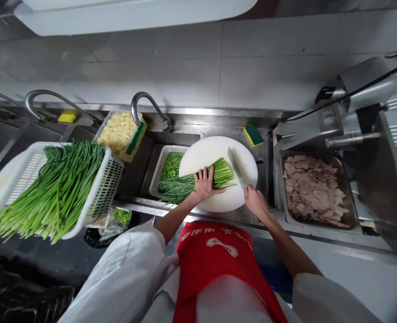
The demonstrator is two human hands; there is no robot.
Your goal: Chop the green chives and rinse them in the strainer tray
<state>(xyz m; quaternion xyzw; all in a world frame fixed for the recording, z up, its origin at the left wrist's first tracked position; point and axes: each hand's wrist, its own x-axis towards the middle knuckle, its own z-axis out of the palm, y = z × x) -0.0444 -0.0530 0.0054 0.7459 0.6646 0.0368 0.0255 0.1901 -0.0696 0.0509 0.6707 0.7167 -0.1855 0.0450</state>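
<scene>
Pressing garlic chives point(224, 171) onto round cutting board point(198, 153) with left hand point(204, 186), fingers spread; gripping knife point(236, 168) in closed right hand point(255, 200). We risk stalks rolling if palm pressure slackens, fingertip cuts if blade strays.

Right: sliced meat point(314, 188) lay in a metal tray point(351, 205). Left: a tub point(129, 155) held pale chunks point(116, 131) beside a faucet point(155, 107).

Tiled wall point(185, 72) was kinda pale grey, curved faucets point(167, 127) stood over steel sinks point(135, 172), floor point(67, 262) looked pretty dark.
</scene>
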